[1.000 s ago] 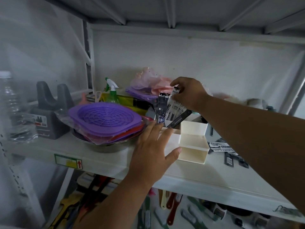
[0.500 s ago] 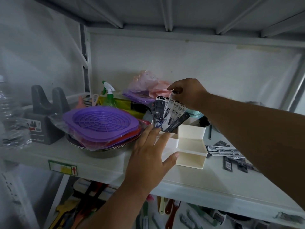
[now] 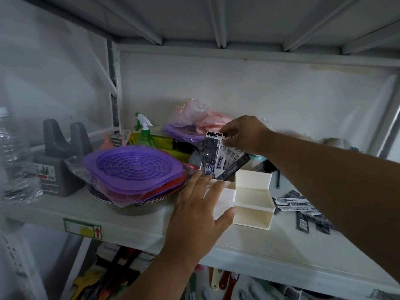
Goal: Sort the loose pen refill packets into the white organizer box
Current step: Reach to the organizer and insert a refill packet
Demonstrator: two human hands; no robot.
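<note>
Packets (image 3: 218,158) stand fanned in the white organizer box's (image 3: 252,210) rear-left compartment.

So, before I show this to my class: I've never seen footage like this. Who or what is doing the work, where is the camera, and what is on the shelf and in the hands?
No machine here: a person works bare-handed, filmed by a wide-angle camera worn on the head, looking forward and down. The left hand rests with straight fingers against the white organizer box, steadying it. The right hand pinches the tops of a fan of pen refill packets standing in the box's rear left compartment. More loose packets lie on the white shelf to the right. Left of the box sit purple strainers, a green spray bottle and a grey holder.
</note>
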